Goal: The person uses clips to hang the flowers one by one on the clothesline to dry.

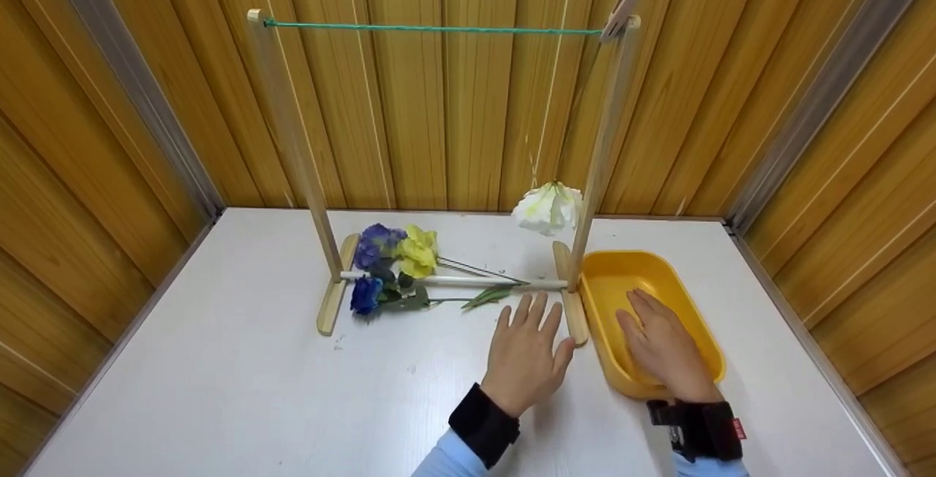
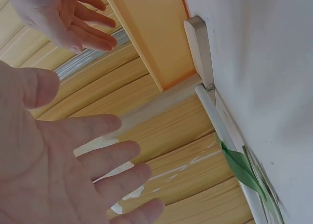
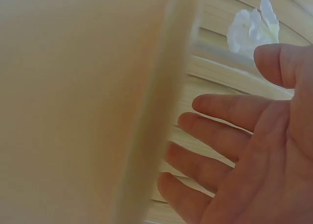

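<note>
My left hand (image 1: pixel 528 356) is spread with straight fingers just in front of the rack's lower rod, holding nothing. My right hand (image 1: pixel 664 342) appears above the yellow tray (image 1: pixel 605 349), its fingers extended and nothing in them. A white flower (image 1: pixel 548 208) hangs head down near the right post, its stem reaching up to a pink clothespin (image 1: pixel 621 14) at the right end of the green cord (image 1: pixel 439 28). By the rack's left foot lie a purple flower (image 1: pixel 377 244), a yellow flower (image 1: pixel 418 250) and a blue rose (image 1: pixel 365 295), their stems pointing right.
The wooden rack has a left post (image 1: pixel 300 148) and a right post (image 1: pixel 605 148), joined low down by a white rod (image 1: pixel 475 282). Wood-patterned walls (image 1: pixel 475 118) enclose the white table (image 1: pixel 241 389) at the back and sides. Green leaves (image 2: pixel 239 165) lie along the rod.
</note>
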Tool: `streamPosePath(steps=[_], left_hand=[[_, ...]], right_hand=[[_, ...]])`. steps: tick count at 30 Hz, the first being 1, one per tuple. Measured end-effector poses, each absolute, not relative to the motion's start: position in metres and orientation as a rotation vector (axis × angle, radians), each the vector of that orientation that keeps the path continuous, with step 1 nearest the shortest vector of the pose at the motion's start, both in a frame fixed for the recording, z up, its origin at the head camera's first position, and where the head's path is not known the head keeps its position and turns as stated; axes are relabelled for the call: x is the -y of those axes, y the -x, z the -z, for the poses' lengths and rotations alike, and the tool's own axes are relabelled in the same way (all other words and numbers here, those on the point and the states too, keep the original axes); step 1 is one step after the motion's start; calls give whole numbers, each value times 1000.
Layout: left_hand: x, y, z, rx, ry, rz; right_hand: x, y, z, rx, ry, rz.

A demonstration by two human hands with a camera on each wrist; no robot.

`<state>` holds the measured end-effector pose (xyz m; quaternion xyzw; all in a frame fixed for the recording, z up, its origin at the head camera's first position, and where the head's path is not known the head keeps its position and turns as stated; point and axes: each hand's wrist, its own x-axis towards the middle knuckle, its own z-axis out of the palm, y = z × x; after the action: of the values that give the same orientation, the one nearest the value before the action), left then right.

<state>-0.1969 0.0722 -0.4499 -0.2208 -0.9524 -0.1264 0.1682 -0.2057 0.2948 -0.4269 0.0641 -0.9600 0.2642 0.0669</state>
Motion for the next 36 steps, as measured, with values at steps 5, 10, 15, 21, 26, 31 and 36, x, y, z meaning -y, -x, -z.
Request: streamPosePath(steps=[5,10,15,21,26,31,36], left_hand=[[-82,194,452,2717,647,368],[-89,195,455,2725,657,363],[-93,194,457,2748,674,332],[-95,193,458,2781,692,274],[-96,193,459,2822,714,273],[-97,193,460,2850,731,297],[-98,194,461,2837,726,266]], right_hand=[[-305,209,428,2865,-200,-779],[-312,210,431,2872,-186,-740],[-316,211,433,2991,-137,-678],[-316,214,434,3146,-56,-685],[-315,217,437,3244,-2,-711],[-315,218,441,3297,37,-752],[-313,219,445,3285,54,-737]])
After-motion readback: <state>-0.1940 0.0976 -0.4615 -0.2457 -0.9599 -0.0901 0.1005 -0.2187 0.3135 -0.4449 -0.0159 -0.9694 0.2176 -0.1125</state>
